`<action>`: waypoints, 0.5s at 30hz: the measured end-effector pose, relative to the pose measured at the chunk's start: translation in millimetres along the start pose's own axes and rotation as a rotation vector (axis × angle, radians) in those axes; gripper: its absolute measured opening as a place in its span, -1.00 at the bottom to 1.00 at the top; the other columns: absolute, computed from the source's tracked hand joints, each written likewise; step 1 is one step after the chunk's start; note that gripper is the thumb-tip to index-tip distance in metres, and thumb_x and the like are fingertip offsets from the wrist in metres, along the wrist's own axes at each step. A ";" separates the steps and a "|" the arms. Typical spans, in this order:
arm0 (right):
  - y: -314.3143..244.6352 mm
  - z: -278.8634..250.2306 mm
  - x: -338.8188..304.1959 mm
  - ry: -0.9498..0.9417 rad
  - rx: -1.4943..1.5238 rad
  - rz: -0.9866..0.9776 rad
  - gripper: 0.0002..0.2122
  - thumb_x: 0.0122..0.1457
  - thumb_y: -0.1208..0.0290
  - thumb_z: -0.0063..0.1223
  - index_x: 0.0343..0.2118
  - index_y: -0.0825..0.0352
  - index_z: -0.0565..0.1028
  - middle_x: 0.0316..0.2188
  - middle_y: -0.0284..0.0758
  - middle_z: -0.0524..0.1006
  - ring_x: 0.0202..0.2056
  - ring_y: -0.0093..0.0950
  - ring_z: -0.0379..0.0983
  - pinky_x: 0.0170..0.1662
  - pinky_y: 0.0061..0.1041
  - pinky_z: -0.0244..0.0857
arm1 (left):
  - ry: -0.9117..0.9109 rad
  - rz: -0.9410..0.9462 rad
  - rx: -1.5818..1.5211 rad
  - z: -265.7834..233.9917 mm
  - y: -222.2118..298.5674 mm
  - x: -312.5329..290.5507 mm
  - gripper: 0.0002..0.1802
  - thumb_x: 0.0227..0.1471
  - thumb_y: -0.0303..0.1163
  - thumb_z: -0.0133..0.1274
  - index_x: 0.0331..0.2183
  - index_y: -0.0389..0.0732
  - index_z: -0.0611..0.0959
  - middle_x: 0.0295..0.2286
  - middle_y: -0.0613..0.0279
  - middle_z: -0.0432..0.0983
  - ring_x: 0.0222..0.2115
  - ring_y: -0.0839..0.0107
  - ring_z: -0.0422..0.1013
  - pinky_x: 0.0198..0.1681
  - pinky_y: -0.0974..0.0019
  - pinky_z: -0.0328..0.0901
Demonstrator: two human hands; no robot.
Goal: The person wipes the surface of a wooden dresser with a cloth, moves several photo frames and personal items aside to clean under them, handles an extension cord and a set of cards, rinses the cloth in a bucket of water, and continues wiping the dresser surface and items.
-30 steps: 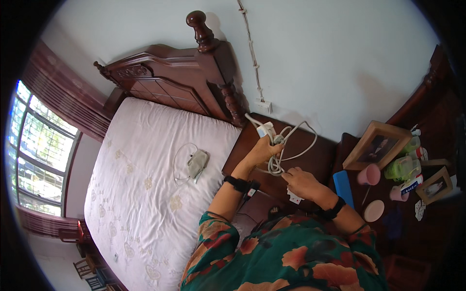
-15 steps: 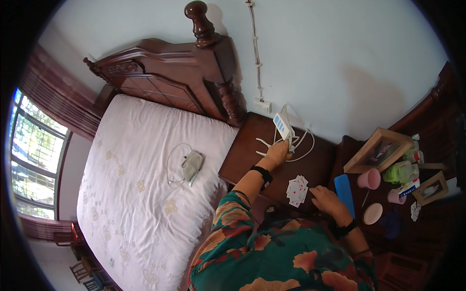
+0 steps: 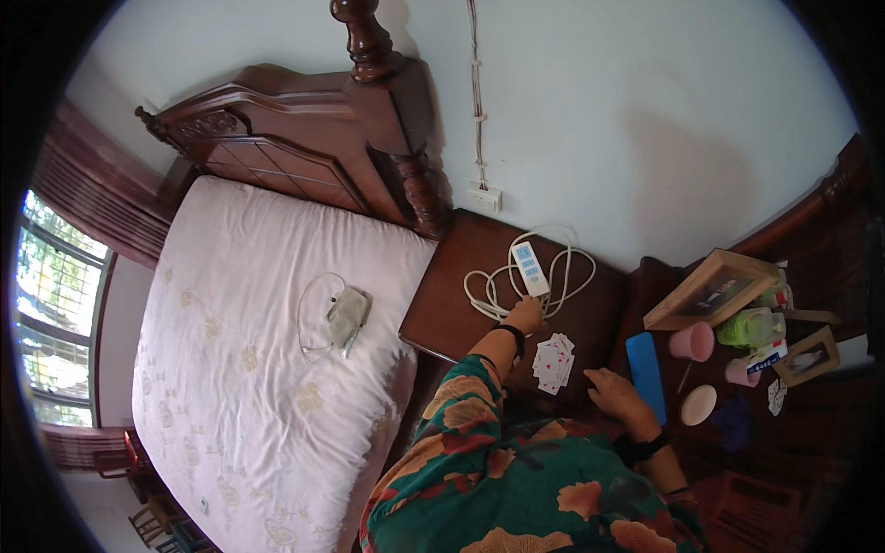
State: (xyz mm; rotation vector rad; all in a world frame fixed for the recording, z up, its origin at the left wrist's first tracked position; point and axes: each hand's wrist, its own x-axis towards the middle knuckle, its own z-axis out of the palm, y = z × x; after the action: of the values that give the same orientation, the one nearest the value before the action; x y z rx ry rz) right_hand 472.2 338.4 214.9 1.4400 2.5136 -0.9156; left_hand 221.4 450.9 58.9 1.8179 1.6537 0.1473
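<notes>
A white power strip (image 3: 529,267) with blue sockets lies on the dark wooden bedside table (image 3: 444,300). Its pale cord (image 3: 584,276) loops loosely around it on both sides. My left hand (image 3: 525,316) is at the near end of the strip, fingers closed on that end, partly hidden from above. Several fanned playing cards (image 3: 552,362) lie face up between my hands, close to the table's near edge. To the right of them, my right hand (image 3: 616,394) rests at the edge with its fingers apart, holding nothing.
A blue flat case (image 3: 645,376) lies right of my right hand. Beyond it stand a wooden picture frame (image 3: 714,293), a pink cup (image 3: 691,342) and a pale round lid (image 3: 699,405). On the left, the bed (image 3: 240,369) carries a grey pouch (image 3: 348,318) with a cord.
My left hand has lowered the power strip, which was raised and tilted, flat onto the table, and drawn nearer to me. The cord's loops have spread out. My right hand has hardly moved.
</notes>
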 end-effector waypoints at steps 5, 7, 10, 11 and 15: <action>2.5 5.5 0.6 0.016 0.025 -0.007 -0.63 0.09 0.41 0.07 -0.02 0.36 0.42 -0.17 -0.07 0.50 -0.12 -0.10 0.44 -0.06 -0.20 0.35 | 0.036 -0.051 -0.253 -10.0 -29.5 11.7 -0.60 0.01 -0.17 0.15 -0.26 -0.34 0.64 -0.27 -0.18 0.54 -0.22 -0.03 0.47 -0.11 0.08 0.36; 15.0 12.1 -5.9 0.054 0.046 0.006 -0.64 0.08 0.42 0.07 -0.03 0.37 0.43 -0.17 -0.04 0.50 -0.12 -0.07 0.44 -0.06 -0.19 0.34 | 0.236 0.081 -0.207 -35.7 -32.7 13.3 -0.62 0.06 -0.13 0.06 -0.30 -0.29 0.65 -0.27 -0.15 0.53 -0.21 -0.03 0.47 -0.12 0.04 0.36; 21.2 9.8 -18.9 0.059 0.051 0.034 -0.64 0.07 0.43 0.06 -0.03 0.38 0.44 -0.17 -0.02 0.50 -0.12 -0.06 0.43 -0.06 -0.19 0.34 | 0.721 0.056 -0.481 -103.7 -42.8 19.5 -0.78 0.07 -0.31 0.04 -0.44 -0.26 0.64 -0.48 0.00 0.56 -0.44 0.09 0.50 -0.33 0.14 0.40; 25.3 11.3 -22.3 0.061 0.051 0.035 -0.64 0.07 0.43 0.06 -0.03 0.38 0.44 -0.17 -0.02 0.50 -0.12 -0.06 0.43 -0.06 -0.19 0.34 | 0.893 0.090 -0.649 -134.1 -50.3 19.9 -0.78 0.09 -0.35 0.02 -0.47 -0.29 0.62 -0.55 0.06 0.55 -0.54 0.19 0.50 -0.44 0.21 0.41; 34.4 22.4 -25.3 0.029 0.056 0.034 -0.64 0.06 0.45 0.07 -0.03 0.39 0.44 -0.16 -0.01 0.50 -0.12 -0.06 0.44 -0.06 -0.20 0.35 | 1.060 0.022 -1.345 -249.3 -91.1 -20.2 -0.81 0.15 -0.35 -0.08 -0.44 -0.22 0.55 -0.61 0.34 0.44 -0.66 0.60 0.33 -0.66 0.53 0.20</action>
State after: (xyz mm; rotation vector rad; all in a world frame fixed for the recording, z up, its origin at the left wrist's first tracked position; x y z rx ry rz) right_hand 509.5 320.0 190.6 1.5184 2.4949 -0.9731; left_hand 15.8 528.0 209.3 0.6209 1.3846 1.9349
